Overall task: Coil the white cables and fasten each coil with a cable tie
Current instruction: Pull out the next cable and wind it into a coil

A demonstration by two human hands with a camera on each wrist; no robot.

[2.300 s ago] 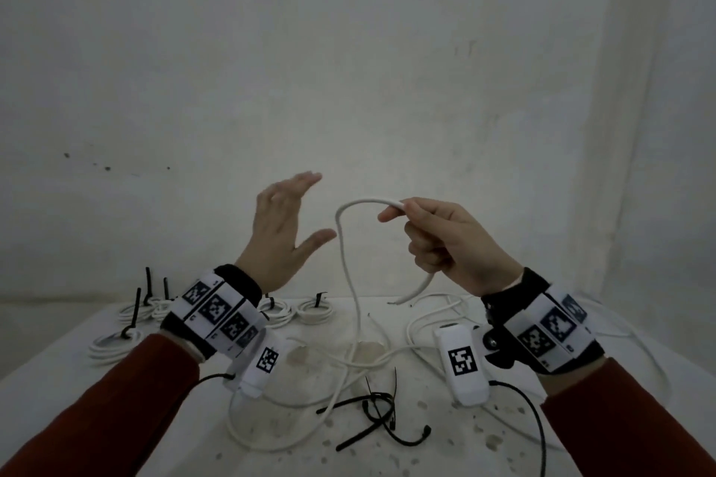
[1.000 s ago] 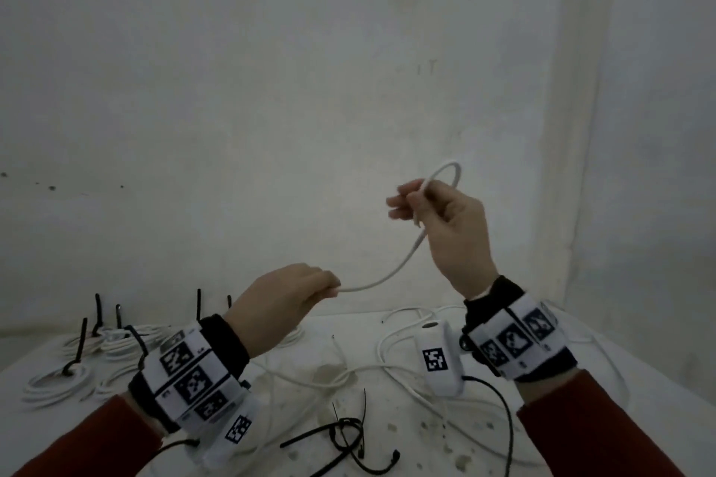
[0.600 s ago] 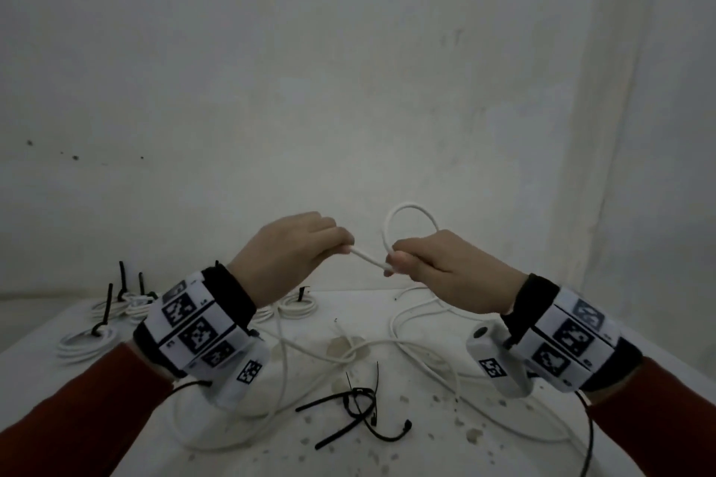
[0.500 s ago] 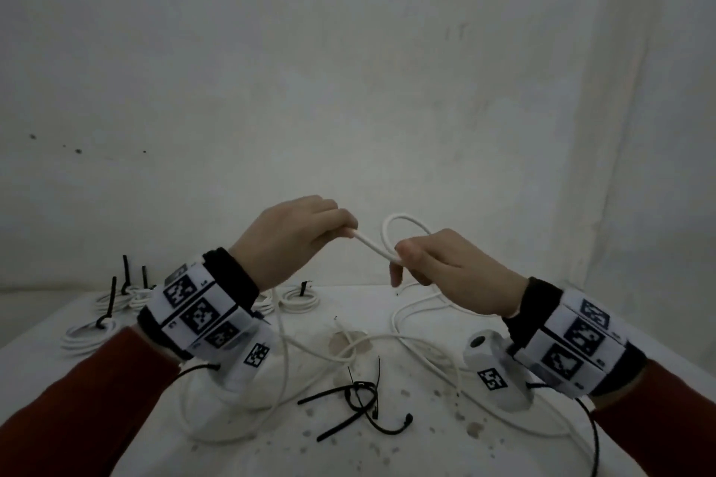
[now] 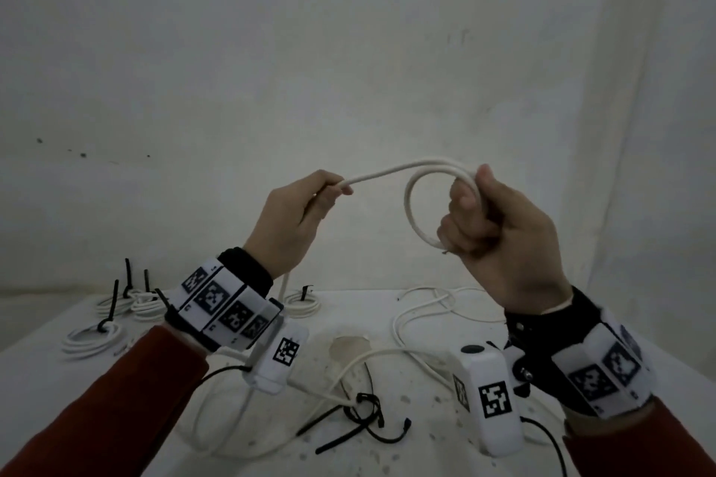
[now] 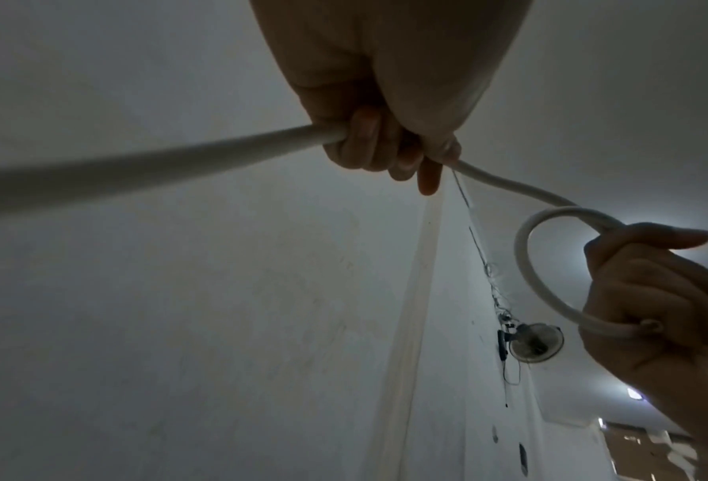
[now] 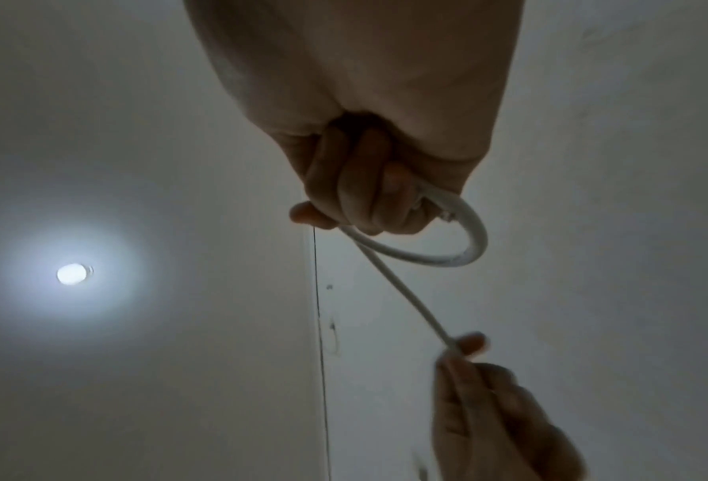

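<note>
A white cable (image 5: 391, 171) runs between my two raised hands above the table. My right hand (image 5: 499, 228) grips one small loop (image 5: 411, 213) of it, with the cut end sticking out under the fingers (image 6: 648, 324). My left hand (image 5: 298, 213) pinches the same cable (image 6: 137, 162) a short way along, and the rest hangs down behind that wrist to the table. In the right wrist view the loop (image 7: 463, 247) curls out of my fist and the cable leads down to the left hand (image 7: 479, 387). Loose black cable ties (image 5: 360, 414) lie on the table below.
Several tied white coils (image 5: 93, 337) (image 5: 302, 304) sit at the table's left and back. More loose white cable (image 5: 422, 318) sprawls over the stained white table (image 5: 387, 453). A pale wall stands close behind. A wall fan (image 6: 535, 341) and a ceiling lamp (image 7: 72, 272) show in the wrist views.
Both hands rose and moved apart. The cable between them lengthened, and the loop in my right hand turned from above the fist to its left side.
</note>
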